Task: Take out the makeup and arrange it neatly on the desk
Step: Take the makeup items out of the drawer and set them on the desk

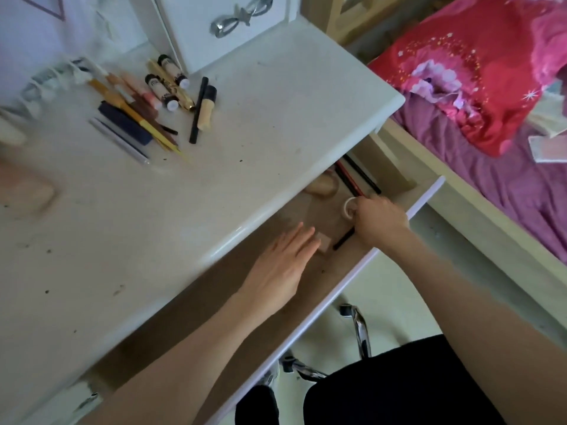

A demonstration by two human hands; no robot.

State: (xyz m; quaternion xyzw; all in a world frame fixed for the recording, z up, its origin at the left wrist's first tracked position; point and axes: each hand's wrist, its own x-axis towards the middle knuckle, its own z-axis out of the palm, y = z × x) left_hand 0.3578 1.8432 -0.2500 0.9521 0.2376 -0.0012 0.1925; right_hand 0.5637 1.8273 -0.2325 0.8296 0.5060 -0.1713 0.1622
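right hand (379, 220) curls over a small white jar (349, 208) in the open drawer (399, 194); left hand (285, 259) lies flat, fingers straight, beside a beige pad (325, 245). lifting the jar could knock the nearby pencils (357, 179); other makeup (153, 102) already sits on the desk (245, 133)

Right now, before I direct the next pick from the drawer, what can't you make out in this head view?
- Right hand: its fingers are curled near a small white round item and a black stick; the hand hides the grip.
- Flat beige item: partly under the left hand, type unclear.
- Drawer back: hidden under the desk top.
- Left desk edge: blurred objects, unidentifiable.
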